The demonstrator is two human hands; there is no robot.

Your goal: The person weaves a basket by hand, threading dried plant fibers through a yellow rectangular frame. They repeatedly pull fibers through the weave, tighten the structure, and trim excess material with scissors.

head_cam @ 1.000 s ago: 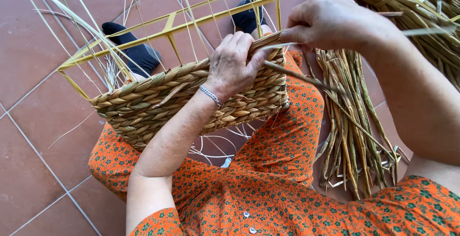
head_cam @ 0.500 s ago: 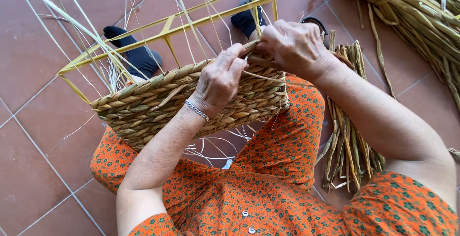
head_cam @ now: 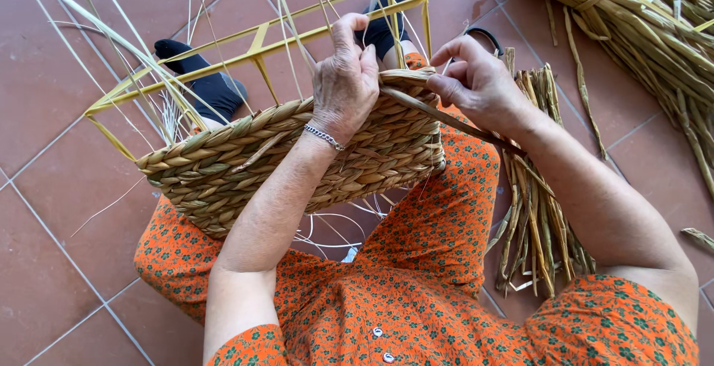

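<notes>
Currently the left hand [head_cam: 346, 76] lies palm-down over the top edge of the half-woven, tan plaited-rush basket [head_cam: 297, 158], fingers bent over the rim and pressing it; it grips nothing separate. The right hand [head_cam: 476, 83] is closed in a pinch, thumb against fingers, on a flat brown rush strand [head_cam: 446, 119] that runs from the basket's right corner, under the hand and down along the forearm.

Judged from its look, the strand is light, pliable along its length and prone to kink or split if bent sharply; the hold is best kept close to the weave. The basket appears light but firm where plaited, and sits on the lap against the orange flowered dress [head_cam: 416, 299]. Thin pale stakes stand loose above the rim inside a yellow rectangular frame [head_cam: 256, 39].

A bundle of dry rushes [head_cam: 535, 210] lies just right of the knee on the terracotta tile floor [head_cam: 52, 262]; a larger heap [head_cam: 639, 16] lies farther off.
</notes>
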